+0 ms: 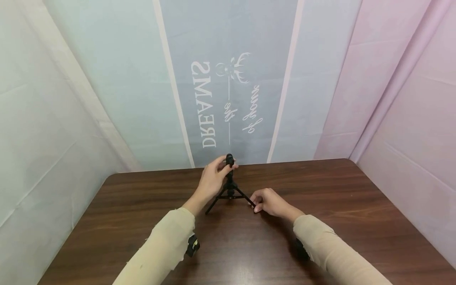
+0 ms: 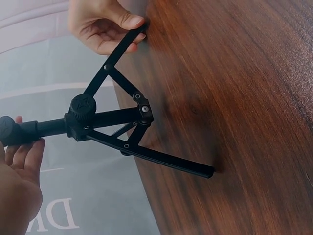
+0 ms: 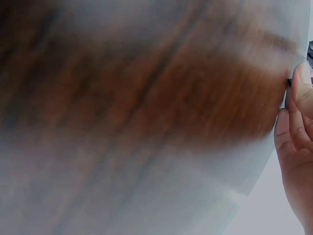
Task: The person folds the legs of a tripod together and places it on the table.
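A small black tripod (image 1: 230,186) stands upright with its legs spread at the far middle of the table. My left hand (image 1: 211,178) grips its upper column from the left. In the left wrist view the tripod (image 2: 117,117) shows a round knob, hinged braces and a central post. The thumb and fingers of my right hand (image 1: 269,202) pinch the foot end of the right leg. That pinch also shows in the left wrist view, where the right hand (image 2: 100,24) is at the top. Only part of the right hand (image 3: 298,132) appears in the right wrist view.
The dark wood table (image 1: 356,221) ends at a back edge just behind the tripod. A printed cloth (image 1: 228,39) with mirrored lettering hangs beyond it, and pale cloth walls stand on both sides. Black straps with devices are on both wrists.
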`<state>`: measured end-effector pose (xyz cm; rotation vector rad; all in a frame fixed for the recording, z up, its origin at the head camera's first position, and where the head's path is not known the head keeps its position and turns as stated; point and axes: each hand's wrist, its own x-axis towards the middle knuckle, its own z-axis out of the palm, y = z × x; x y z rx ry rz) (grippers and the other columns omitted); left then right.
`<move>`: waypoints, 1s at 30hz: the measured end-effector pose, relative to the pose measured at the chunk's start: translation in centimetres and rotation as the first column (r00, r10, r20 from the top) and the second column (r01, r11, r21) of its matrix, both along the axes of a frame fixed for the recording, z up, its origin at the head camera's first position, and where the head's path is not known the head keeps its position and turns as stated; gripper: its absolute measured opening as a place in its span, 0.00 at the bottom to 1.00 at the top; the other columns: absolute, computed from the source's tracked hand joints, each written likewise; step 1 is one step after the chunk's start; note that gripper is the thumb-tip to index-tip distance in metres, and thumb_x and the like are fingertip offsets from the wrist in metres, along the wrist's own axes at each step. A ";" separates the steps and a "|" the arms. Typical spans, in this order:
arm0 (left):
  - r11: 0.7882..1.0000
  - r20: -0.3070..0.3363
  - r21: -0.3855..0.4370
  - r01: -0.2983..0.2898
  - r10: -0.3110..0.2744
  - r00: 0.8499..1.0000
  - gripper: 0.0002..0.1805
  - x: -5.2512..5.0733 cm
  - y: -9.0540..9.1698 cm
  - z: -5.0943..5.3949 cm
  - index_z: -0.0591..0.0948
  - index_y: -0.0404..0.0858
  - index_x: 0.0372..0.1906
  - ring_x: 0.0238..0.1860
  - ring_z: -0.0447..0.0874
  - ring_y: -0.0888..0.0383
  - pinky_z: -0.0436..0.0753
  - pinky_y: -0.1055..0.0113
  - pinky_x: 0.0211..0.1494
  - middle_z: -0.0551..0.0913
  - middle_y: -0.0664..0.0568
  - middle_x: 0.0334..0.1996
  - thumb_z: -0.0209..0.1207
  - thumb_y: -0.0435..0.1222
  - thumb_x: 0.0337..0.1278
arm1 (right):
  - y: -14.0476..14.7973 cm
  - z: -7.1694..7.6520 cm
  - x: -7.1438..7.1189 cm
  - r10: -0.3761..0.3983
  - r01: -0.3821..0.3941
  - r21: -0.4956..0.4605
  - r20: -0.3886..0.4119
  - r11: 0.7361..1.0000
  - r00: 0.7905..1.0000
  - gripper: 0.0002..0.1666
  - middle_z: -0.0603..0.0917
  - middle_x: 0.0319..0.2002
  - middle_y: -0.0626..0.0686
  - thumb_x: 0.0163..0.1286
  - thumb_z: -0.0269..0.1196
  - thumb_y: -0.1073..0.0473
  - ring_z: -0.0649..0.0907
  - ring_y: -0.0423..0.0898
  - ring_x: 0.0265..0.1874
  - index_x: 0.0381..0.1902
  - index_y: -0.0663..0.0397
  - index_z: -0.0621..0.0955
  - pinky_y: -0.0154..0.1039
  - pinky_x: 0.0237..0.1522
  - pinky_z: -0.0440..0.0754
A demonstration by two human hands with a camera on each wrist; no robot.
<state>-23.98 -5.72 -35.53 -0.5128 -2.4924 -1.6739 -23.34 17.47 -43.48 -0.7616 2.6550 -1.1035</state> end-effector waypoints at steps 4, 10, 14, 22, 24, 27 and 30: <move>1.000 0.006 0.006 -0.003 0.003 1.000 0.14 0.0 0.0 -0.1 0.81 0.50 0.57 0.56 0.81 0.57 0.81 0.52 0.54 0.87 0.60 0.45 0.55 0.44 0.72 | 0.0 -0.1 0.0 0.000 0.000 0.003 -0.005 1.000 1.000 0.08 0.83 0.28 0.45 0.58 0.71 0.71 0.80 0.39 0.29 0.36 0.58 0.86 0.34 0.32 0.81; 1.000 0.009 0.011 -0.008 0.007 1.000 0.15 -0.1 0.0 -0.1 0.82 0.49 0.57 0.56 0.81 0.57 0.79 0.52 0.57 0.87 0.59 0.45 0.55 0.45 0.72 | -0.1 -0.2 0.0 -0.009 0.009 0.003 -0.020 1.000 1.000 0.08 0.83 0.28 0.45 0.58 0.72 0.70 0.81 0.38 0.29 0.36 0.57 0.86 0.34 0.33 0.81; 1.000 0.012 0.030 -0.005 0.005 1.000 0.14 -0.2 0.1 -0.1 0.82 0.48 0.56 0.54 0.82 0.58 0.78 0.52 0.59 0.88 0.58 0.44 0.55 0.44 0.72 | -0.4 -0.4 -0.2 -0.007 0.007 -0.013 -0.034 1.000 0.999 0.08 0.83 0.27 0.44 0.57 0.72 0.69 0.81 0.38 0.29 0.35 0.56 0.87 0.34 0.32 0.81; 0.999 0.011 0.049 0.009 -0.009 1.000 0.14 0.0 0.2 -0.1 0.82 0.47 0.56 0.53 0.83 0.59 0.77 0.53 0.60 0.88 0.57 0.45 0.55 0.44 0.73 | -1.0 -0.5 -0.4 -0.003 0.002 -0.030 -0.026 1.000 1.000 0.08 0.82 0.25 0.44 0.55 0.73 0.70 0.80 0.38 0.27 0.33 0.56 0.87 0.33 0.31 0.80; 0.999 0.011 0.047 0.009 -0.010 1.000 0.15 0.0 0.0 -0.1 0.82 0.47 0.57 0.53 0.83 0.59 0.78 0.53 0.60 0.87 0.58 0.45 0.54 0.44 0.73 | -1.1 -0.4 -0.5 0.004 -0.005 -0.030 -0.031 1.000 1.000 0.08 0.82 0.25 0.43 0.55 0.73 0.70 0.80 0.38 0.26 0.32 0.56 0.87 0.33 0.31 0.80; 0.999 0.005 0.050 0.008 -0.008 1.000 0.15 -0.1 -0.2 -0.1 0.81 0.47 0.57 0.52 0.83 0.59 0.78 0.53 0.59 0.87 0.57 0.45 0.55 0.44 0.73 | -1.3 -0.3 -0.7 0.008 -0.009 -0.022 -0.030 1.000 1.000 0.08 0.82 0.25 0.44 0.56 0.73 0.70 0.80 0.38 0.27 0.33 0.56 0.86 0.33 0.31 0.81; 0.999 0.008 0.049 -0.003 0.002 1.000 0.15 -0.1 -0.3 -0.2 0.82 0.47 0.57 0.52 0.83 0.59 0.78 0.54 0.59 0.87 0.58 0.44 0.55 0.44 0.72 | -1.6 -0.3 -0.9 0.007 -0.007 -0.011 -0.019 1.000 1.000 0.08 0.82 0.26 0.44 0.56 0.73 0.69 0.81 0.38 0.28 0.33 0.56 0.86 0.34 0.31 0.81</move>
